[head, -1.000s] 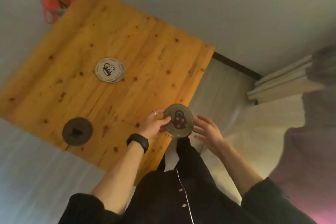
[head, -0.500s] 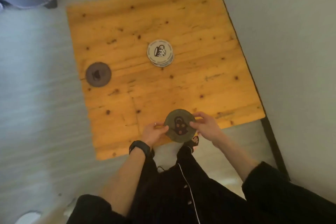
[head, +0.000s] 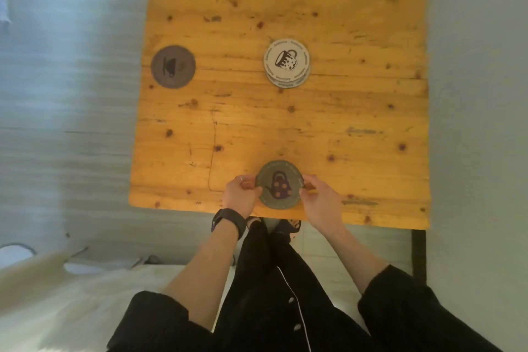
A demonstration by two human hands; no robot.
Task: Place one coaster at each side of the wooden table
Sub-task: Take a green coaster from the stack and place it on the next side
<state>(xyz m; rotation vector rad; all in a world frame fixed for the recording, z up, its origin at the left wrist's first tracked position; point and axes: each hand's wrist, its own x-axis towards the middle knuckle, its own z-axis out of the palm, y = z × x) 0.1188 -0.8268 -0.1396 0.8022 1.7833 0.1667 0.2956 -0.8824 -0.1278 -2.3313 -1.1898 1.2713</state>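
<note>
A square wooden table (head: pixel 343 134) fills the upper middle of the head view. I hold a round grey-green coaster with a dark teapot picture (head: pixel 279 184) at the table's near edge, low over the wood or resting on it. My left hand (head: pixel 239 195) pinches its left rim and my right hand (head: pixel 321 199) pinches its right rim. A dark grey coaster with a cup picture (head: pixel 173 66) lies flat by the left edge. A small stack of white coasters with a spotted mug picture (head: pixel 287 63) lies near the table's middle.
A pale wall (head: pixel 480 94) runs along the table's right side. Grey floor (head: pixel 65 123) lies to the left. A black watch (head: pixel 228 221) sits on my left wrist. My dark trousers and sandalled feet (head: pixel 287 227) show just below the near edge.
The view has swung so the table now lies square in front of me. The teapot coaster has moved from beyond the table's corner to its near edge, with both hands now on its rim.
</note>
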